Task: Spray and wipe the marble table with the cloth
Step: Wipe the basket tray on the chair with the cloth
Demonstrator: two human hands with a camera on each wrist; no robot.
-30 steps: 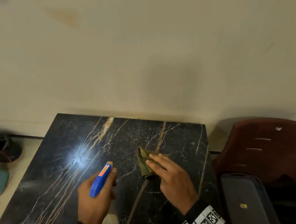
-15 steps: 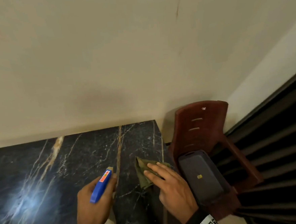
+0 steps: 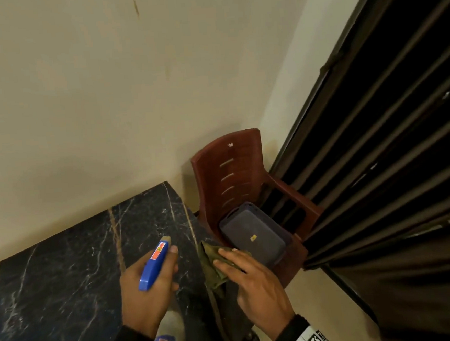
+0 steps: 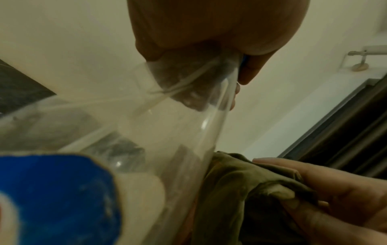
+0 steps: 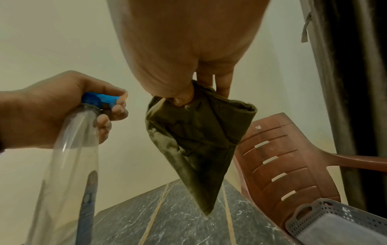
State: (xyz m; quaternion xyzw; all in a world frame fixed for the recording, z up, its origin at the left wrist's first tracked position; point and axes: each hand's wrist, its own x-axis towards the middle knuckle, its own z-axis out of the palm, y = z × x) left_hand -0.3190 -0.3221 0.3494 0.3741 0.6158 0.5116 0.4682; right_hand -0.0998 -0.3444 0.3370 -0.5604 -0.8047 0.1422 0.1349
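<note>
The black marble table (image 3: 65, 266) with tan veins fills the lower left of the head view. My left hand (image 3: 147, 290) grips a clear spray bottle with a blue trigger head (image 3: 154, 265), held above the table near its right side. My right hand (image 3: 253, 283) pinches a folded olive-green cloth (image 3: 212, 264) between thumb and fingers. In the right wrist view the cloth (image 5: 199, 140) hangs in the air, its lower tip just above the marble (image 5: 178, 223), beside the bottle (image 5: 69, 157). In the left wrist view the bottle (image 4: 146, 132) fills the frame, the cloth (image 4: 251, 190) at the right.
A brown plastic chair (image 3: 235, 180) stands right of the table against the wall, with a grey perforated basket (image 3: 252, 235) on its seat. A dark grille or shutter (image 3: 391, 158) fills the right side. The beige wall (image 3: 107, 98) runs behind the table.
The head view has swung right, so the table has slid left and the chair and dark grille have come into view. Both hands keep their hold on bottle and cloth.
</note>
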